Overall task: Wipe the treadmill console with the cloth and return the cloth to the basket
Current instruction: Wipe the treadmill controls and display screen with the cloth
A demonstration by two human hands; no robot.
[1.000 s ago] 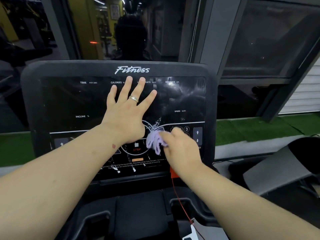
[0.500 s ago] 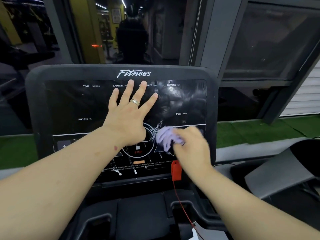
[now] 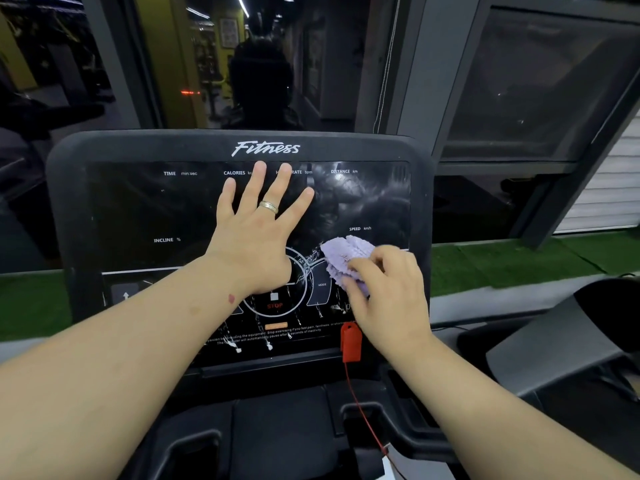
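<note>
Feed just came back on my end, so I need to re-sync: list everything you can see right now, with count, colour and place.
treadmill console: 1, black with white labels, centre, facing the camera; wet streaks and drips on its lower right part
cloth: 1, lilac, bunched against the console under the SPEED label
safety key: 1, red, at the console's lower edge, right of centre
cord: 1, red, runs down from the safety key
tray: 1, black, below the console
artificial grass: green strip behind the console
basket: not in view
left hand: flat on the console, fingers spread, ring on one finger
right hand: grips the cloth
</note>
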